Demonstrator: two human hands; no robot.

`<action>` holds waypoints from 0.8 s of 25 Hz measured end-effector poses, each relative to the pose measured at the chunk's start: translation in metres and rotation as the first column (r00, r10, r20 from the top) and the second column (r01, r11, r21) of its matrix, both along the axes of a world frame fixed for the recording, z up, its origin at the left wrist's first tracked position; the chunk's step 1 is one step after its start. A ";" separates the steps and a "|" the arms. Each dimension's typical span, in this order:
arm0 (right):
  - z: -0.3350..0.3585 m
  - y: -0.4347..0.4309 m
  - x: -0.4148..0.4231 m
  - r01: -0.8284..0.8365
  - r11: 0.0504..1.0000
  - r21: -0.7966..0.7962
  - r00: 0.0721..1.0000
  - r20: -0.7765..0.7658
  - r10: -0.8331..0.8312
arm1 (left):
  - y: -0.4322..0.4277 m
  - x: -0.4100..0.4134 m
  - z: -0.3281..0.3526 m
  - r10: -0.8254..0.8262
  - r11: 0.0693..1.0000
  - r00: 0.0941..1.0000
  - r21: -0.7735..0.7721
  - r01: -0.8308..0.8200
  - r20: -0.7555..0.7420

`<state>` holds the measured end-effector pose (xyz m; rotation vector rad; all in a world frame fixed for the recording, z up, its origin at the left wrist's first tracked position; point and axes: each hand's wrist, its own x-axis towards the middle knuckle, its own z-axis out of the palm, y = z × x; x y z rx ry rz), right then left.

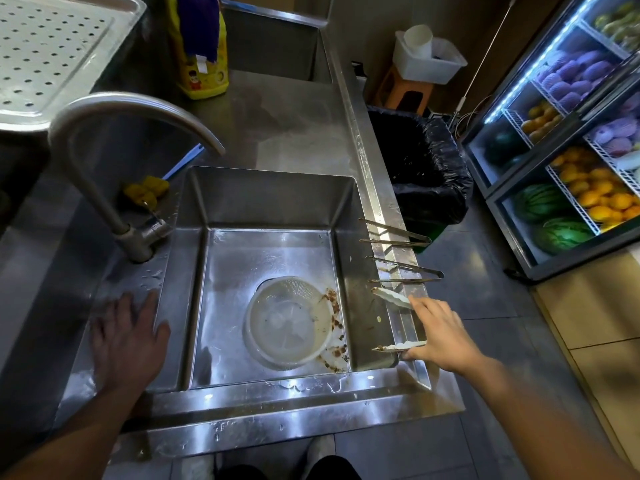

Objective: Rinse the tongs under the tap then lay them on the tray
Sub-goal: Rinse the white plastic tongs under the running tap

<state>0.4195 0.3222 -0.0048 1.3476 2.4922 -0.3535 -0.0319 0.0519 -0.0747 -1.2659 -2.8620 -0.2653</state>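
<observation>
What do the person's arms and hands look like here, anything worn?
The left hand and right hand are ungloved. No sleeve, watch or wristband shows on either arm up to the frame edge. Rings: too blurred to tell.
</observation>
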 end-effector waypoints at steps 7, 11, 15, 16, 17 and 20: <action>0.002 -0.019 0.002 0.020 0.998 -0.057 0.990 -0.141 -0.028 | -0.001 -0.001 -0.006 0.008 1.000 1.000 0.013 -0.008 0.010; 0.018 -0.027 -0.035 0.049 0.996 -0.071 0.951 -0.303 -0.069 | -0.003 -0.003 -0.010 0.008 1.000 1.000 0.008 -0.008 0.009; 0.032 -0.039 -0.088 0.066 0.993 -0.093 0.900 -0.423 -0.100 | -0.005 -0.007 -0.015 -0.002 1.000 1.000 0.030 0.001 0.029; 0.034 -0.043 -0.101 0.079 0.991 -0.111 0.885 -0.450 -0.121 | -0.006 -0.008 -0.016 -0.007 0.999 0.999 0.046 0.005 0.038; 0.036 -0.049 -0.114 0.094 0.987 -0.131 0.865 -0.480 -0.146 | -0.008 -0.010 -0.016 -0.010 0.999 0.998 0.054 0.007 0.057; 0.044 -0.071 -0.152 0.128 0.973 -0.193 0.802 -0.557 -0.216 | -0.013 -0.015 -0.013 -0.016 0.999 0.992 0.046 0.010 0.129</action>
